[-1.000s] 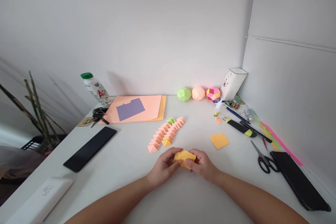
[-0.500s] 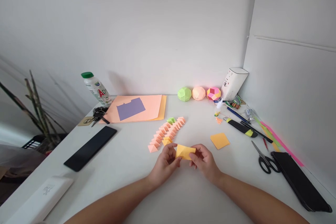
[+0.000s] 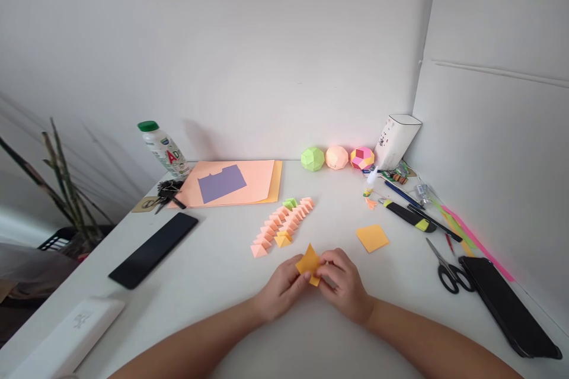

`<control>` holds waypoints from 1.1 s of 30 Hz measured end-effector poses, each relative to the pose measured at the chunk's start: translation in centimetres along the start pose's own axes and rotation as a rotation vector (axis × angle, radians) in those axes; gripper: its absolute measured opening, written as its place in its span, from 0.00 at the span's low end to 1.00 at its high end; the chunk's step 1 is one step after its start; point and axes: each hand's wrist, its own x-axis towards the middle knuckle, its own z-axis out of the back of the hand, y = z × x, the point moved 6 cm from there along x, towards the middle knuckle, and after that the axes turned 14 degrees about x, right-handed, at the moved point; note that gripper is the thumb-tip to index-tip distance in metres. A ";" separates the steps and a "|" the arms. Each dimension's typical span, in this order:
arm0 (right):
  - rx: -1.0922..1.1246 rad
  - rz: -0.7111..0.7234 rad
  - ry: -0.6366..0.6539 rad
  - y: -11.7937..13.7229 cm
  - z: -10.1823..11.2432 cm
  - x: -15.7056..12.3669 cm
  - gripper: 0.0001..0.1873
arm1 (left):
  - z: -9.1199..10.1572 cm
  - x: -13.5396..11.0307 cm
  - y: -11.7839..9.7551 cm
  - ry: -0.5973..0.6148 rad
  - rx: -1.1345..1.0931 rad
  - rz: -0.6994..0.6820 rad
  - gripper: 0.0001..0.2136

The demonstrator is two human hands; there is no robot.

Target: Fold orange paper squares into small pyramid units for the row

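Pinched between the thumbs and fingers of both hands, one folded orange paper (image 3: 308,260) is staying in front of the person, above the white table (image 3: 213,266); the left hand (image 3: 282,289) is gripping it from its left and lower side, and the right hand (image 3: 344,284) is closing its fingertips on the right edge; one pointed corner is standing up between the hands. Just beyond them, two rows of small folded pink papers (image 3: 270,228) are running side by side, away from the person; two orange pieces (image 3: 283,240) are making the near end of the right row, and some green pieces (image 3: 290,204) are sitting at the far end of the left row. To the right of the hands, a flat orange square (image 3: 372,238) is lying by itself; farther right, the scissors (image 3: 448,275) are resting just beside a black case (image 3: 507,308). Near the wall, three paper balls are standing in line: one green (image 3: 312,159), one pale pink (image 3: 336,157), one many-coloured (image 3: 362,157).
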 end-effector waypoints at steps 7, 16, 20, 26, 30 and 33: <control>0.071 0.034 0.008 -0.2 0.2 0.1 0.07 | -0.2 0.2 1.0 0.049 -0.154 0.140 0.19; 0.609 -0.296 0.149 -2.2 -0.6 0.4 0.08 | -0.3 0.2 1.0 0.087 -0.173 0.135 0.20; 0.596 -0.402 0.103 -2.8 -0.6 0.2 0.09 | -0.3 0.1 1.2 0.075 -0.165 0.181 0.21; 0.583 -0.445 0.021 -3.3 -0.2 -0.1 0.07 | -0.2 -0.2 2.3 -0.001 -0.204 0.275 0.16; 0.574 -0.438 0.007 -3.4 -0.3 -0.2 0.06 | -0.4 -0.2 2.7 0.013 -0.222 0.270 0.16; 0.567 -0.446 -0.020 -3.5 -0.2 -0.3 0.06 | -0.4 -0.2 2.6 0.034 -0.208 0.265 0.16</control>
